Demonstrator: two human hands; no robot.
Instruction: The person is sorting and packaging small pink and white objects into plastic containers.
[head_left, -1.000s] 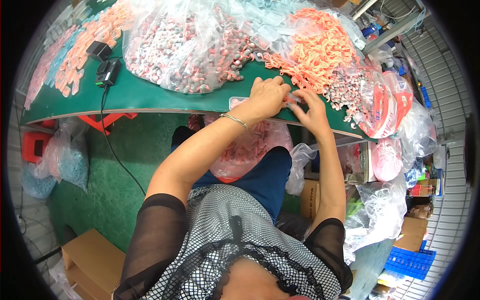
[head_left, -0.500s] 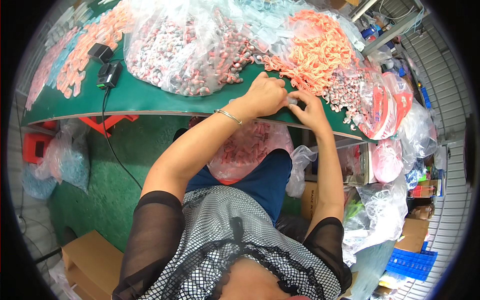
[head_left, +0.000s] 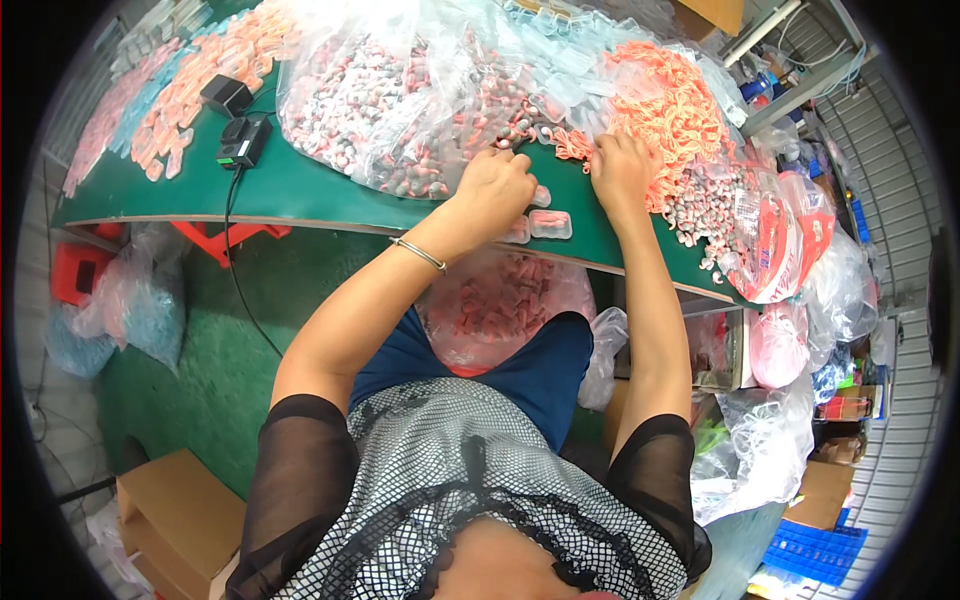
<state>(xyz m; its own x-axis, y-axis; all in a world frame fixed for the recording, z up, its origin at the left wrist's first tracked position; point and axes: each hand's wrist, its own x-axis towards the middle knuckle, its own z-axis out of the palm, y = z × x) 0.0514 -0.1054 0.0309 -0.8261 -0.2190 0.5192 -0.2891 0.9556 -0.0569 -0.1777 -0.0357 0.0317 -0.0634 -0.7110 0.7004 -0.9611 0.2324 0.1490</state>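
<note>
My left hand (head_left: pixel 499 187) is closed over the green table's front part, its fingers curled beside the pile of small grey-and-pink rounded pieces (head_left: pixel 410 185); what its fingers hold is hidden. Just right of it lie small clear plastic cases with orange contents: one whole case (head_left: pixel 550 224), and others partly covered by the hand. My right hand (head_left: pixel 622 172) reaches to the near left side of a heap of orange looped cords (head_left: pixel 670 105). Its bent fingers touch the cords, and I cannot make out what is between them.
A large clear bag (head_left: pixel 350 75) covers much of the grey-and-pink pile. More such pieces (head_left: pixel 705 200) spill from a red-and-white bag (head_left: pixel 785 245) at right. Black chargers (head_left: pixel 243 142) with a cable stand at left, near rows of orange cases (head_left: pixel 200 80). A bag of pink pieces (head_left: pixel 505 305) sits below the table edge.
My hands were together at the table edge around a small translucent case. They have parted: the left moved slightly left, the right went forward to the cords. Cases now show between them.
</note>
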